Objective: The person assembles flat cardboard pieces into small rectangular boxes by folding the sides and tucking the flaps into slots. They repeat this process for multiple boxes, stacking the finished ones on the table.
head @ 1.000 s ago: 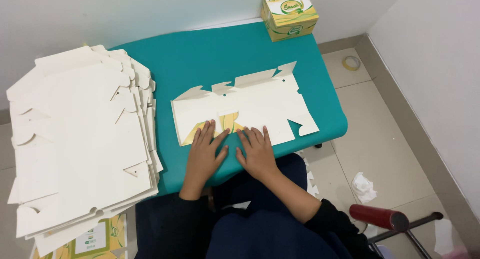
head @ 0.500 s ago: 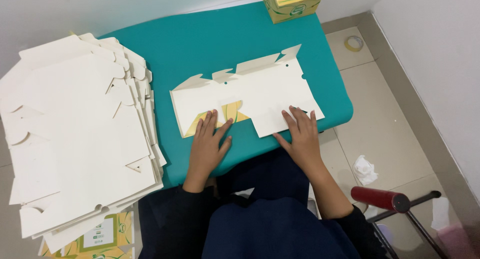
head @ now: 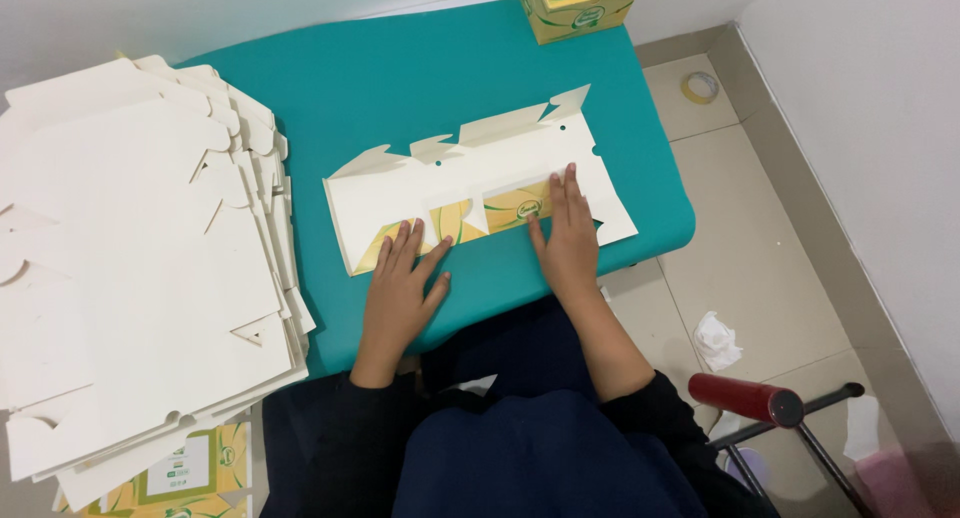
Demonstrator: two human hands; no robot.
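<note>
A flat white die-cut carton blank (head: 470,168) lies on the teal table (head: 400,78), plain side up. Its near edge is folded over, showing yellow and green printed flaps (head: 515,206). My left hand (head: 403,281) lies flat with spread fingers on the left folded flap. My right hand (head: 567,240) presses flat on the right part of the fold, fingers pointing away from me. Neither hand grips anything.
A tall, fanned stack of the same white blanks (head: 130,268) fills the left side and overhangs the table. An assembled yellow-green box (head: 575,3) stands at the far edge. On the floor to the right are a tape roll (head: 699,86), crumpled tissue (head: 717,339) and a red-handled stand (head: 745,398).
My right hand slid from the blank's middle out to its right side, and more of the near edge is now folded over. My left hand stayed on the left flap.
</note>
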